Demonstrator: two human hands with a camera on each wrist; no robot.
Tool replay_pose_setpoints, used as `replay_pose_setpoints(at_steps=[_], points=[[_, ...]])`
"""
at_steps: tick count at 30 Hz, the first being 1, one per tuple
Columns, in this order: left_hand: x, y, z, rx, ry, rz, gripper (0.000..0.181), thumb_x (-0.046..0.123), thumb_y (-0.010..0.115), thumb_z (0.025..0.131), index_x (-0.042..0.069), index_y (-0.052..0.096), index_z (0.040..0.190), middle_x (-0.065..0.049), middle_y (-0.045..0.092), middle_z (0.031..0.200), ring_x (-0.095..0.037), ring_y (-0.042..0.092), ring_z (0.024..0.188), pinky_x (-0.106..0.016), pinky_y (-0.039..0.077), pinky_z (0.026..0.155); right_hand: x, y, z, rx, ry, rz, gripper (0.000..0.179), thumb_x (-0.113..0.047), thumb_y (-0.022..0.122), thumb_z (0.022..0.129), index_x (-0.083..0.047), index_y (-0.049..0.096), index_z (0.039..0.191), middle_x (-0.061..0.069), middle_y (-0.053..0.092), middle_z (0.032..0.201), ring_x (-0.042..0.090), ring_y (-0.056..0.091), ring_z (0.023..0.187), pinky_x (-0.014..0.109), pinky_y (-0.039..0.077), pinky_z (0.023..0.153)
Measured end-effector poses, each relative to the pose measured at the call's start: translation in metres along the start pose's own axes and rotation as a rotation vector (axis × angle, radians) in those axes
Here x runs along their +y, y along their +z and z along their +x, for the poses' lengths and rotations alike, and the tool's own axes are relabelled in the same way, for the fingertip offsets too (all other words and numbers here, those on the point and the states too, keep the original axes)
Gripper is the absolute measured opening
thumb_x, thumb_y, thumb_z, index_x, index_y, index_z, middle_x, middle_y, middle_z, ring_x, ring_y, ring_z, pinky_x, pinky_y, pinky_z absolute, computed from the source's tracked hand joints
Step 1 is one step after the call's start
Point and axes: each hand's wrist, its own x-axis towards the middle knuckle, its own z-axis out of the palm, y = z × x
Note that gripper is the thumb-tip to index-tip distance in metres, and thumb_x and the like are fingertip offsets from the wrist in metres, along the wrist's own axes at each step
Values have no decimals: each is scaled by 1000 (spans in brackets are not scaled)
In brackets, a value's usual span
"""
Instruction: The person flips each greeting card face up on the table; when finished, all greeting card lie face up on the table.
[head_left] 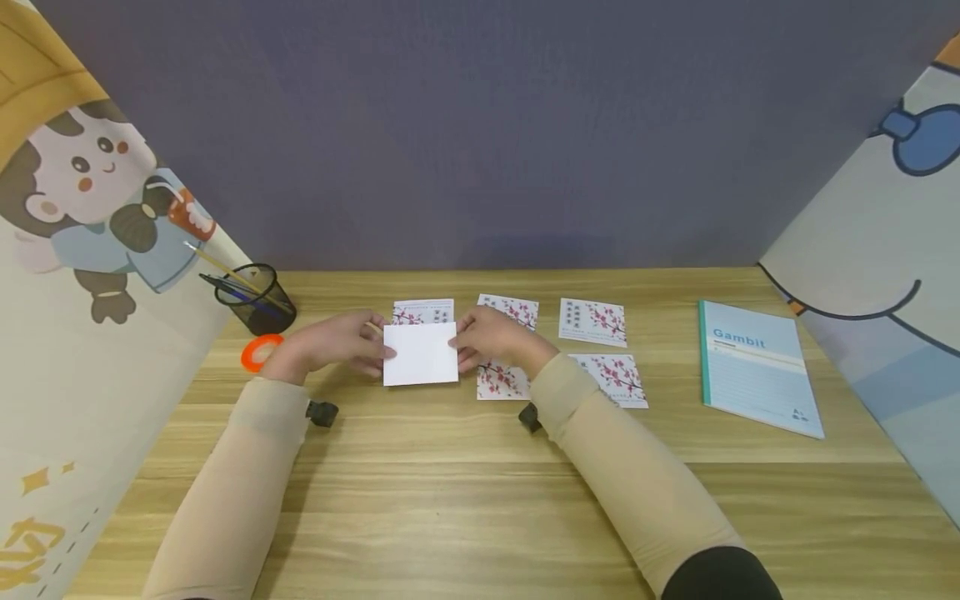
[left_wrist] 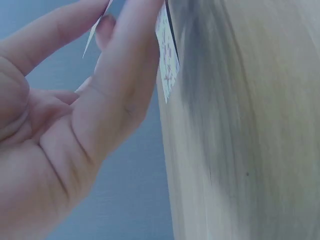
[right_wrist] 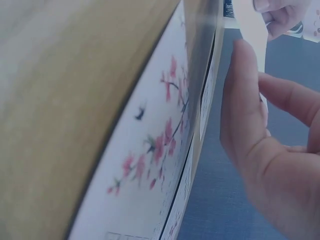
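Observation:
A white card (head_left: 421,355), its blank face toward the head camera, is held up between my two hands. My left hand (head_left: 337,343) pinches its left edge between thumb and fingers. At the opposite edge, my right hand (head_left: 501,335) pinches it the same way. The right wrist view shows the card (right_wrist: 254,30) raised above the tabletop. Behind it, a printed card (head_left: 423,312) with pink blossoms lies partly covered. Another blossom card (head_left: 501,382) lies beneath my right hand, and a further one (head_left: 525,310) sits just behind that hand.
Farther right lie two more blossom cards, one at the back (head_left: 592,322) and one nearer (head_left: 621,382). A light blue notebook (head_left: 757,367) rests at the right. At the left stand a black mesh pen holder (head_left: 258,304) and an orange ring (head_left: 259,353). A grey partition (head_left: 495,150) rises behind.

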Motion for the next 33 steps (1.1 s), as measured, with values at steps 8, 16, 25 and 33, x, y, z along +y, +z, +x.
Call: replay_pose_setpoints(at_steps=[8,16,25,33], points=[[3,-2,2,37,33,-40,60,7,64,105,-11,30,151,-20,58,122,-21,72,98,-40,66,95,-2,-2,-2,16,-14,30,23,-6,62,107,4,53,125,19,64,109,23,73,81,44,66,94],[3,-1,4,97,50,-35,52,8,63,106,-10,37,148,-23,57,127,-19,72,96,-36,67,92,-2,0,-2,67,-20,44,23,-6,62,107,2,52,126,17,63,108,23,70,84,40,67,91],[5,2,4,163,84,-43,47,7,63,106,-14,44,143,-21,54,127,-14,71,94,-29,66,89,-3,-1,-3,107,-31,69,28,-7,62,107,0,50,131,18,65,113,25,69,88,48,64,100],[7,3,3,209,109,-21,39,9,65,106,-9,48,136,-20,55,127,-15,73,93,-37,66,93,-4,-2,-4,148,-34,74,28,-9,63,108,-3,51,132,21,64,126,25,70,92,46,65,99]])
